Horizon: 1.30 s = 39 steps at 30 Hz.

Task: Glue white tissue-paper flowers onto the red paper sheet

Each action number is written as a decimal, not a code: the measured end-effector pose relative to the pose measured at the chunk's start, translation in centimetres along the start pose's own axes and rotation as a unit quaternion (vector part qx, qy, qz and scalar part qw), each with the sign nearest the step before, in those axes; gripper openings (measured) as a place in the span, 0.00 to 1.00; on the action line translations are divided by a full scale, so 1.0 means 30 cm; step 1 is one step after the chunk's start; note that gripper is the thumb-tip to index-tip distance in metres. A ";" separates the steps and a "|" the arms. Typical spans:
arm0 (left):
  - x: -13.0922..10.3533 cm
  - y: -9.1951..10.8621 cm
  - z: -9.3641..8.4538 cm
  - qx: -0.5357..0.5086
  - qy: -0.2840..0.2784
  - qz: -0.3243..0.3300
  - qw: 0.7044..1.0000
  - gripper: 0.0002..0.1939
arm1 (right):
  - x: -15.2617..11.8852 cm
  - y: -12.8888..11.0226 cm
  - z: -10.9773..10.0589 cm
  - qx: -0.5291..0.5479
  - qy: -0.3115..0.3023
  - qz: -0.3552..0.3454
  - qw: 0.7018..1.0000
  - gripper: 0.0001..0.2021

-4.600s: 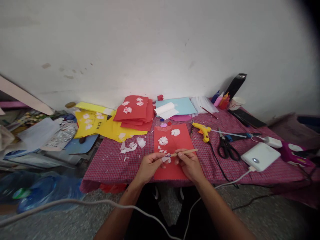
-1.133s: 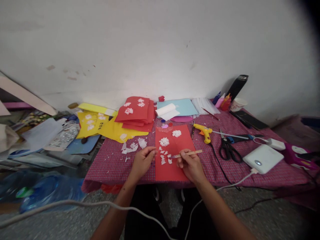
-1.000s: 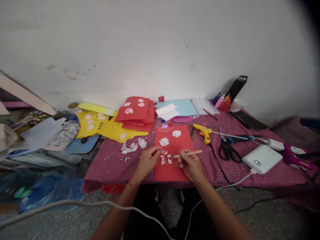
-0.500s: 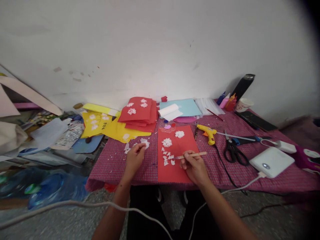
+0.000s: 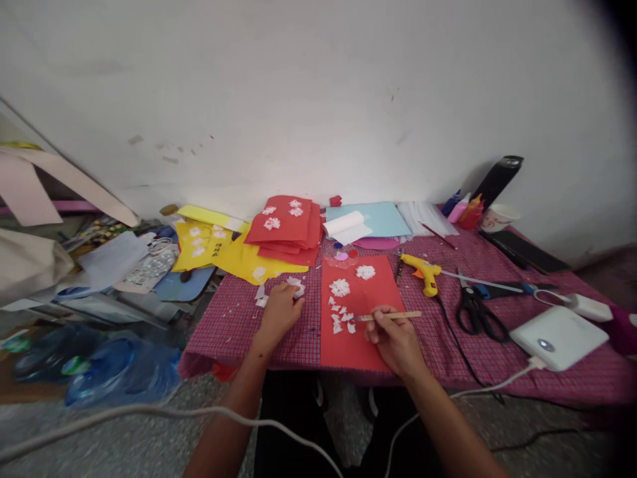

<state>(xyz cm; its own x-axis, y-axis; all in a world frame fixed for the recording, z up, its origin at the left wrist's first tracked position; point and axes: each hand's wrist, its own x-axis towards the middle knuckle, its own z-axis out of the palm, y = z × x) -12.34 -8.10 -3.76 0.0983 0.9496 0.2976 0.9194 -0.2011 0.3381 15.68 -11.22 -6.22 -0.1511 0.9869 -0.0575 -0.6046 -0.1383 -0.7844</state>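
On the checked tablecloth lies a red sheet of paper (image 5: 368, 348), with two white paper blossoms, one of them a fluffy blossom (image 5: 340, 287), and several small torn white petals (image 5: 342, 320) below them. My right hand (image 5: 393, 338) rests over the sheet's right side, its fingers closed round a pale wooden paintbrush (image 5: 398, 315) whose tip is at the petals. My left hand (image 5: 279, 309) is left of the sheet, palm down, reaching to white paper scraps (image 5: 296, 285). Its thumb stands apart from the fingers; the fingertips are partly hidden, and I see nothing held.
Stacked red cards (image 5: 283, 222) and yellow sheets (image 5: 249, 262) lie at the back left. A small paint palette (image 5: 343, 255) touches the sheet's top. To the right are a yellow glue gun (image 5: 423, 272), black scissors (image 5: 472, 309), a white power bank (image 5: 557, 337) and cables.
My left hand has moved forward to the white scraps and its pinched fingers have spread. The right hand keeps the paintbrush at the petals. The whole view has shifted slightly.
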 end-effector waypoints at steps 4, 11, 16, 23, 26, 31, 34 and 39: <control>0.008 0.001 -0.003 0.032 -0.015 -0.001 0.999 0.07 | -0.002 -0.005 0.008 0.002 -0.004 -0.003 1.000 0.07; 0.018 -0.018 -0.004 0.021 -0.028 0.004 0.999 0.12 | 0.000 0.001 0.002 0.000 -0.005 -0.002 1.000 0.07; 0.019 -0.048 0.004 -0.015 -0.013 -0.017 1.000 0.12 | 0.002 0.004 -0.002 0.000 -0.007 -0.002 1.000 0.07; 0.019 -0.061 -0.004 -0.060 0.012 -0.069 0.996 0.09 | 0.001 0.000 0.004 -0.004 -0.004 -0.008 1.000 0.09; 0.017 -0.051 -0.019 -0.075 0.022 -0.079 0.994 0.07 | 0.002 0.000 0.003 -0.003 -0.006 -0.008 1.000 0.09; 0.012 -0.027 -0.046 -0.106 0.039 -0.104 0.988 0.07 | 0.002 -0.001 0.004 0.000 -0.008 -0.008 1.000 0.08; 0.012 -0.019 -0.054 -0.099 0.035 -0.116 0.988 0.08 | 0.000 -0.004 0.008 0.007 -0.009 -0.009 1.000 0.07; 0.013 -0.026 -0.048 -0.050 0.047 -0.106 0.992 0.10 | -0.003 -0.006 0.010 0.009 -0.013 -0.006 1.000 0.07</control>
<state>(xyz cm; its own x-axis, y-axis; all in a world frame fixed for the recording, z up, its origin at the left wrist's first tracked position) -13.57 -7.91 -2.63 -0.1338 0.9477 0.2897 0.8726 -0.0259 0.4878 15.57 -11.29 -5.89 -0.1633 0.9861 -0.0319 -0.6208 -0.1279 -0.7735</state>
